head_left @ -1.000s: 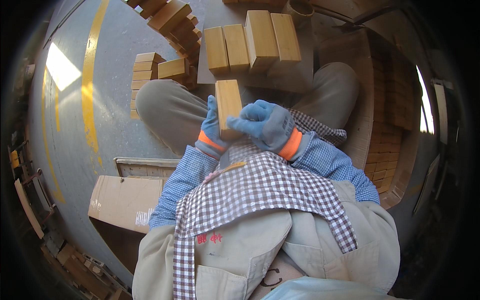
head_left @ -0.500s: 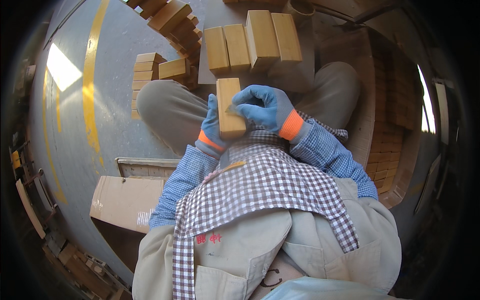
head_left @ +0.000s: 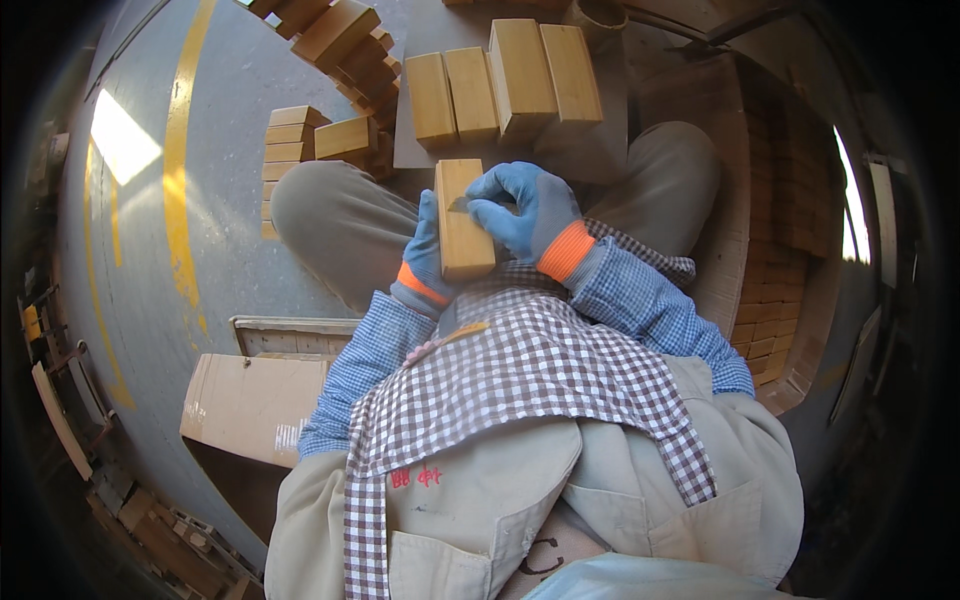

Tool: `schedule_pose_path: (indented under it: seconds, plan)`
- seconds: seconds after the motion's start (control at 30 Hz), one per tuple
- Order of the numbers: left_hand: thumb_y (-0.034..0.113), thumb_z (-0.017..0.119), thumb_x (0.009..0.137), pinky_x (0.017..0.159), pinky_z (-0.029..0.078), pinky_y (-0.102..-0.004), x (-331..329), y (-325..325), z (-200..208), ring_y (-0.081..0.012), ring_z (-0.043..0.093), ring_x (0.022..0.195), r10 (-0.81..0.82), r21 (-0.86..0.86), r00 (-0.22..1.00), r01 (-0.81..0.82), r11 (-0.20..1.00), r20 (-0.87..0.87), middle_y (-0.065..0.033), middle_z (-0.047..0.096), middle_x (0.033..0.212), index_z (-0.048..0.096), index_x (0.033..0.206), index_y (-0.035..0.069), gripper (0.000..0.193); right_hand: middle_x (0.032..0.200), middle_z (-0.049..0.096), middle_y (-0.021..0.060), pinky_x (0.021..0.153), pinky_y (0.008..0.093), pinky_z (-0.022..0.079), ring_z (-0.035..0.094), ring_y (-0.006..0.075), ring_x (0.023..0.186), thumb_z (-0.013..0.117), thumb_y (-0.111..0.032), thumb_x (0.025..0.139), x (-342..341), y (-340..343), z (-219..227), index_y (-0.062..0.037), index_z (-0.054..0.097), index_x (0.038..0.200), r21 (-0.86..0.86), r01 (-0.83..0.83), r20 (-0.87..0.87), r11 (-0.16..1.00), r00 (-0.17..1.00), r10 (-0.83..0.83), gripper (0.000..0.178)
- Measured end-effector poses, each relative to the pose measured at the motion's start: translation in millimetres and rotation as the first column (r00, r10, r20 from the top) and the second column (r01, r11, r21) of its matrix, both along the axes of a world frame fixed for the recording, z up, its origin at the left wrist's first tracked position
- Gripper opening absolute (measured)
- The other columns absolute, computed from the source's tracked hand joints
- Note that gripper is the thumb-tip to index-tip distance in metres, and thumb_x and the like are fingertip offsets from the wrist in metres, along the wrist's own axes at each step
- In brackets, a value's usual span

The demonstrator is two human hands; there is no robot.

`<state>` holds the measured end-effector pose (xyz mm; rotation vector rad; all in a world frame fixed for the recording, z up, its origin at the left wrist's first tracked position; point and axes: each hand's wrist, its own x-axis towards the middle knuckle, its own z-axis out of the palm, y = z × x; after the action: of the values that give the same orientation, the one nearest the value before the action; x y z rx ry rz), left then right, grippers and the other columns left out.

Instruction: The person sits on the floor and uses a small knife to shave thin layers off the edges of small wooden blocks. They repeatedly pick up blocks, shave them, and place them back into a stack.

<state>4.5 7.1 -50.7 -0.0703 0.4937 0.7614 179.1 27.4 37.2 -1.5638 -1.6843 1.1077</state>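
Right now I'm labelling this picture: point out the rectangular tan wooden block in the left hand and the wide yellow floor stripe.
Rectangular tan wooden block (head_left: 464, 240), head view: broad face, lower half.
Wide yellow floor stripe (head_left: 176, 180), head view: middle stretch.

Yellow line (head_left: 176, 190) on grey floor (head_left: 235, 230), sunlit patch (head_left: 122, 132) nearby, cardboard box (head_left: 245, 402) at left.

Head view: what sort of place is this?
Probably a workshop: stacked wooden blocks, a carton packed with more, and a yellow line on the grey floor.
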Motion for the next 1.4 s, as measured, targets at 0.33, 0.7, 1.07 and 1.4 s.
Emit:
schedule_pose_path:
  seconds: [0.33,0.7,1.07,1.4]
  plan:
    - [0.06,0.054,0.087,0.092,0.052,-0.0455,-0.4,0.3,-1.8,-0.0279,0.057,0.111,0.042,-0.052,0.995,-0.037,0.998,0.089,-0.0135,0.055,0.121,0.042,0.134,0.011,0.069,0.086,0.065,0.0051,0.072,0.0309,0.054,0.064,0.0222,0.081,0.069,-0.012,0.082,2.6,-0.4,-12.6,-0.0127,0.073,0.096,0.346,-0.07,-0.06,0.935,0.994,0.097,0.014]
    - [0.062,0.054,0.086,0.094,0.052,-0.0445,-0.3,-1.9,-0.7,-0.0284,0.056,0.111,0.024,-0.025,0.999,-0.023,0.999,0.027,-0.0153,0.054,0.12,0.043,0.134,0.01,0.072,0.084,0.065,0.0046,0.072,0.0317,0.055,0.065,0.0229,0.082,0.071,-0.012,0.077,6.8,-11.3,-7.3,-0.0138,0.073,0.091,0.376,-0.212,-0.004,0.902,0.973,0.23,0.013]
    - [0.063,0.052,0.086,0.089,0.054,-0.0424,-2.6,-1.0,1.0,-0.0276,0.058,0.108,0.002,-0.032,0.995,0.001,0.999,0.096,-0.0142,0.057,0.116,0.045,0.132,0.01,0.071,0.085,0.064,0.0044,0.072,0.031,0.055,0.063,0.0198,0.08,0.068,-0.004,0.079,11.0,-21.0,-6.3,-0.012,0.072,0.095,0.328,-0.227,-0.147,0.917,0.947,0.287,0.018]
    - [0.062,0.054,0.086,0.09,0.054,-0.0434,2.1,-0.1,8.5,-0.0276,0.057,0.111,0.032,0.0,0.999,-0.032,0.999,-0.022,-0.0144,0.054,0.121,0.041,0.135,0.011,0.072,0.083,0.064,0.0045,0.068,0.0314,0.055,0.063,0.0213,0.079,0.071,-0.015,0.08,4.6,-8.7,-9.4,-0.0141,0.073,0.096,0.451,-0.157,0.079,0.879,0.988,0.136,0.017]
